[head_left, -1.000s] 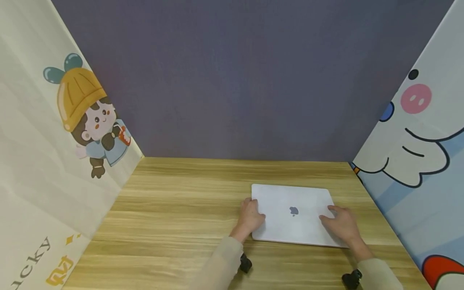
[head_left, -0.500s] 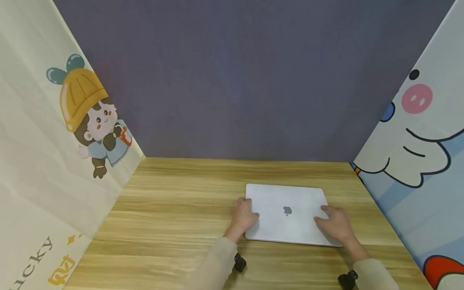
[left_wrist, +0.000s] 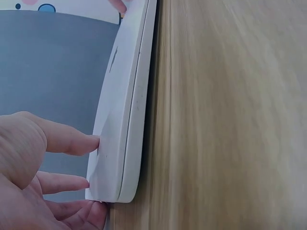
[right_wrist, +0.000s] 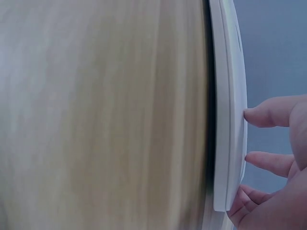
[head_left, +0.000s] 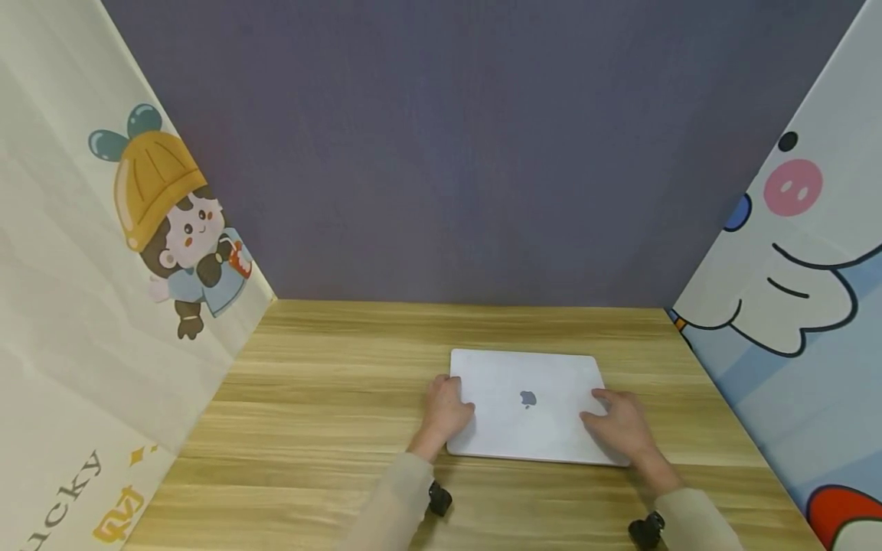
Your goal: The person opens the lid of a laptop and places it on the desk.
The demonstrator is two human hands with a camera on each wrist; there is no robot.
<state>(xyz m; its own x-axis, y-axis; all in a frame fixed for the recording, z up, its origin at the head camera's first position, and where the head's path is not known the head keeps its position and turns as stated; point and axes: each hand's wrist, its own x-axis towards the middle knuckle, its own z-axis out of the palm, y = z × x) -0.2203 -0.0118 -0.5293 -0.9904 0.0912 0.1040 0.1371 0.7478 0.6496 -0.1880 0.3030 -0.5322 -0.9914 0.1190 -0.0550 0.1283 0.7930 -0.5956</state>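
Note:
A closed silver laptop (head_left: 510, 428) with a dark apple logo on its lid lies flat, right of the table's middle. My left hand (head_left: 444, 409) grips its left edge, thumb on the lid and other fingers along the side. At the opposite edge, my right hand (head_left: 622, 425) holds on in the same way, thumb and index fingertip on the lid. Both wrist views show the laptop's side (left_wrist: 136, 105) with a thin dark shadow between it and the wood. The lower fingers curl at the laptop's corner in the right wrist view (right_wrist: 242, 201).
The wood-grain table (head_left: 331, 428) runs back to a dark grey panel (head_left: 455, 153). A cream printed sheet (head_left: 62, 306) borders the left side and a blue-and-white cartoon sheet (head_left: 820, 383) the right. A small black camera is worn at each wrist.
Both hands have moved left together with the laptop between them, sliding it steadily across the table. Their hold on its two side edges looks the same.

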